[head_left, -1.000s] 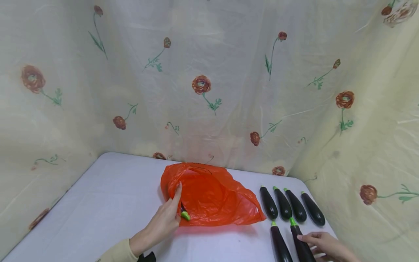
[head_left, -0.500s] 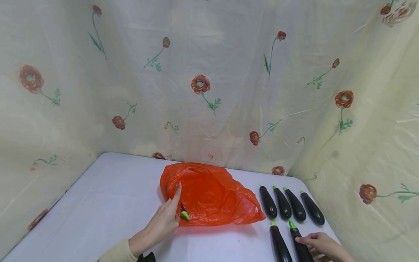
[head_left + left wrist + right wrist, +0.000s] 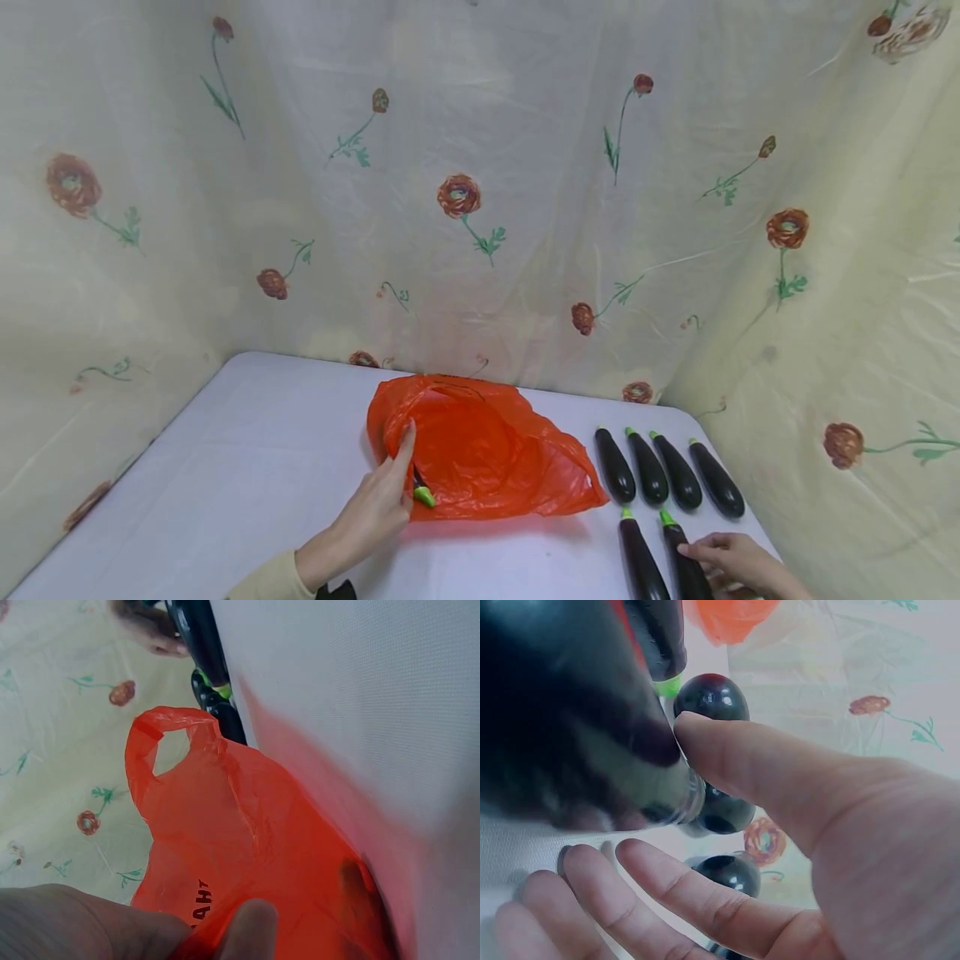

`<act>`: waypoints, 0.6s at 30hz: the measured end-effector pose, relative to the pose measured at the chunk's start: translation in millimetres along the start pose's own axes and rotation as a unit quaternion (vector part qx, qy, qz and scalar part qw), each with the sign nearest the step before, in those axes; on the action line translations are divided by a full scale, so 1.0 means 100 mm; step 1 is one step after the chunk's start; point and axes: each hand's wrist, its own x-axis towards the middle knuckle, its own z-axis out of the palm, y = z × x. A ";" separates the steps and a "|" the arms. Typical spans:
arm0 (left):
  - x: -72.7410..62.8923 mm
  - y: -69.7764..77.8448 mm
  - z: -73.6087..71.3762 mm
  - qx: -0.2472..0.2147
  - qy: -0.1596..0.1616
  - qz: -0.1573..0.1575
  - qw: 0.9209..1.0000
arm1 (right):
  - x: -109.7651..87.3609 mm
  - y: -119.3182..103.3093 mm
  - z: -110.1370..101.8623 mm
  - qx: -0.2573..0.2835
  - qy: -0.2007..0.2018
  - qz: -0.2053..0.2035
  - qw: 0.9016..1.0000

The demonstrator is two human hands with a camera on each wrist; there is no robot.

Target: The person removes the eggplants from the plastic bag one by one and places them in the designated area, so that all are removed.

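My left hand (image 3: 378, 498) pinches the edge of an orange-red plastic bag (image 3: 502, 492), whose mouth gapes toward me. In the left wrist view, thumb and fingers hold the bag's film (image 3: 247, 832) between them. The green stem (image 3: 424, 496) of an eggplant shows just inside the mouth; the rest of it is hidden by the film. At the front right, my right hand (image 3: 738, 562) has its thumb on one side of a dark eggplant (image 3: 686, 560), fingers on the other. The right wrist view shows this eggplant (image 3: 562, 712) large between thumb and fingers.
Left of the held eggplant lies another eggplant (image 3: 641, 558). Behind them several more eggplants (image 3: 651, 467) lie in a row, stems pointing away. A white table (image 3: 277, 433) bears everything. Flowered sheeting (image 3: 525, 275) rises behind and along the sides.
The eggplant at my right hand has slid slightly toward me and away from the row behind, the hand shifting with it. My left hand and the bag stay in place.
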 end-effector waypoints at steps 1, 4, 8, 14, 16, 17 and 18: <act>0.00 0.00 0.00 0.000 -0.001 0.000 1.000 | 0.00 -0.01 0.00 0.002 0.002 0.002 1.000; 0.00 0.00 0.00 0.003 -0.001 0.002 1.000 | -0.01 -0.01 0.00 0.007 0.001 0.000 1.000; 0.00 -0.01 0.01 0.005 -0.001 0.004 1.000 | 0.00 0.01 -0.02 0.020 -0.008 -0.020 1.000; 0.00 -0.01 0.01 0.001 0.003 0.009 1.000 | 0.05 -0.02 -0.02 0.019 0.022 -0.018 0.999; 0.00 -0.01 0.01 -0.001 0.004 0.009 1.000 | 0.05 -0.04 -0.01 0.021 0.024 -0.016 0.999; 0.00 -0.01 0.00 0.000 0.004 0.010 1.000 | 0.04 -0.04 0.00 0.023 0.022 -0.017 0.999; 0.00 -0.01 0.00 0.001 0.003 0.008 1.000 | 0.03 -0.05 0.01 0.024 0.019 -0.019 0.999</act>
